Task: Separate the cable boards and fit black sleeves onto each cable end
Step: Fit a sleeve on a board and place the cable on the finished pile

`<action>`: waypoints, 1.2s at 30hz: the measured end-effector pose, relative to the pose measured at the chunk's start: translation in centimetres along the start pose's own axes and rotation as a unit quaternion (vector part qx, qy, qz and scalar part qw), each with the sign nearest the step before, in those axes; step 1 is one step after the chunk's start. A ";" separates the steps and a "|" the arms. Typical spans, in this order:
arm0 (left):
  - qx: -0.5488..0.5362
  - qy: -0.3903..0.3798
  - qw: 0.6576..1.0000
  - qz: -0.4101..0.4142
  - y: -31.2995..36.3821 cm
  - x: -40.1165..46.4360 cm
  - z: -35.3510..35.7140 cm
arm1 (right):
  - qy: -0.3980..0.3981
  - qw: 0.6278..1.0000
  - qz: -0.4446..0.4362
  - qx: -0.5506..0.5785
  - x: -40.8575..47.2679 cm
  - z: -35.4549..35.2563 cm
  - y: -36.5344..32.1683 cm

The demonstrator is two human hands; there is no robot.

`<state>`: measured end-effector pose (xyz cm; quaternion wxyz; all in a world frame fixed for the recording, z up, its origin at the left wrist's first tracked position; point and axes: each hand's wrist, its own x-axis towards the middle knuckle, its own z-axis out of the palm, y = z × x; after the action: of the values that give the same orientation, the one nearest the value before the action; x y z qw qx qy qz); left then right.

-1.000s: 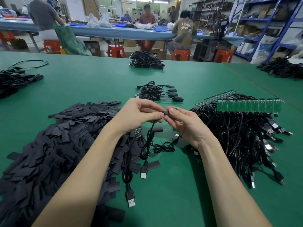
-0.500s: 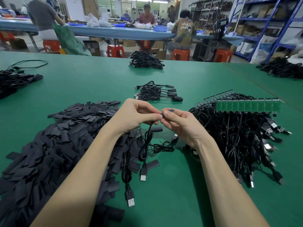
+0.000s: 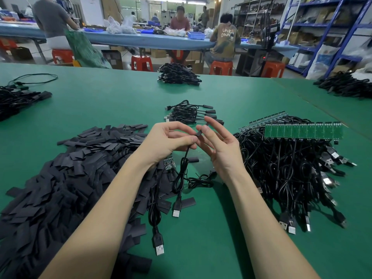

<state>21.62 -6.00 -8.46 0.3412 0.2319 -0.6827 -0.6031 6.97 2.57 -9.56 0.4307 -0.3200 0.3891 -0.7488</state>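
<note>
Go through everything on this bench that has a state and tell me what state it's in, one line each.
left hand: pinching the cable end
right hand: fingers spread, thumb on the sleeve
black sleeve: on the held cable end
held cable: hanging, plug on table
green board strip: boards joined, unseparated
loose sleeves pile: flat, unused
finished cables: sleeved, grouped

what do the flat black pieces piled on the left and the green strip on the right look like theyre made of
Flat black sleeves: apparently thin, flexible plastic or rubbery tubing pressed flat, possibly heat-shrink; the matte, dull surface and soft creases suggest this.

Green board strip: looks like rigid printed circuit board, likely fibreglass laminate with a green coating. It lies straight, divided into equal panels, with a slight sheen. Exact material cannot be confirmed.
</note>
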 end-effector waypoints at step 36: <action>0.095 -0.158 0.971 -0.153 1.2 -0.4 -1.6 | 0.158 0.984 0.030 0.082 1.0 0.0 0.1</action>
<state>23.24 -6.57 -7.34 0.1090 0.2663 -0.7387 -0.6095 6.58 1.68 -9.47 0.4106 -0.1492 0.3994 -0.8060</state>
